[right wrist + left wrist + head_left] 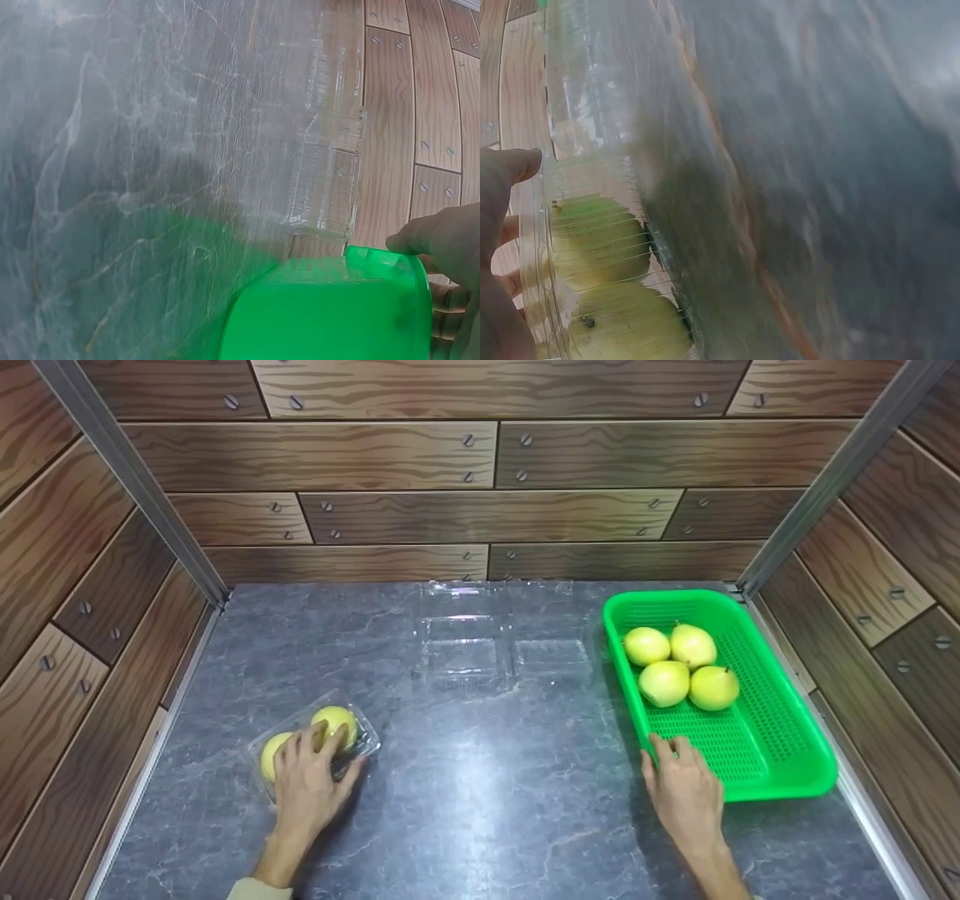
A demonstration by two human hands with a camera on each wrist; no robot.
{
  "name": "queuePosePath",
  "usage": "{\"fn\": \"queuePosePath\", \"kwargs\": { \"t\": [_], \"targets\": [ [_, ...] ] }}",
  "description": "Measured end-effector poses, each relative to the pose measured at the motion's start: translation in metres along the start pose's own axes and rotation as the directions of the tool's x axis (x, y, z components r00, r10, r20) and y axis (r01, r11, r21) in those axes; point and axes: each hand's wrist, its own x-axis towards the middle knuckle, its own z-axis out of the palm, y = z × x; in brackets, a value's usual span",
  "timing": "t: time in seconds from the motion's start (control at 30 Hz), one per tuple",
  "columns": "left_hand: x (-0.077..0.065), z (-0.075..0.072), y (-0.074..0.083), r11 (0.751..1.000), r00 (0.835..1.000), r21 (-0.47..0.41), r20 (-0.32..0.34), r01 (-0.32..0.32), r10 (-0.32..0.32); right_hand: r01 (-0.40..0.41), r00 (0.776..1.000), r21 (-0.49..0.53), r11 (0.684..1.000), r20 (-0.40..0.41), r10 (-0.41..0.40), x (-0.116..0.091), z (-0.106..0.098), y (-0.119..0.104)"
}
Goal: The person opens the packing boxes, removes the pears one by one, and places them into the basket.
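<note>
At the left, a clear plastic container (366, 741) sits on the tabletop with two yellow-green pears (339, 721) in it. My left hand (309, 784) grips it from above, fingers curved over the pears and thumb by its right side. Through the ribbed plastic wall, both pears (604, 244) show in the left wrist view. Over at the right stands a green plastic basket (780, 720) with several pears (664, 684) in its far left part. With thumb outside and fingers over the edge, my right hand (686, 795) holds the basket's near left rim.
Clear plastic containers (461, 649) stand at the back middle, close to the wood-patterned back wall (480, 517). Grey marbled tabletop (480, 780) lies between my hands. Wood-patterned side walls and metal edge strips bound it left and right.
</note>
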Motion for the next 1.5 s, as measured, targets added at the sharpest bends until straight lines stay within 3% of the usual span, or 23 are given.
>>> {"fn": "queuePosePath", "kwargs": {
  "t": [0.43,0.73,1.5],
  "targets": [
    [0.003,0.011,0.023,0.996,0.996,-0.005,-0.033,-0.085,0.085,-0.013,1.0,0.01,1.0,-0.011,0.013,0.001,-0.001,-0.003],
    [0.005,0.015,0.03,0.99,0.988,0.017,-0.069,-0.137,0.138,0.004,1.0,0.012,1.0,-0.029,-0.003,0.001,0.0,-0.002],
    [0.005,0.028,0.062,0.966,0.965,-0.009,-0.045,-0.26,0.259,-0.017,1.0,0.003,1.0,0.004,0.017,-0.001,0.0,-0.001]
  ]
}}
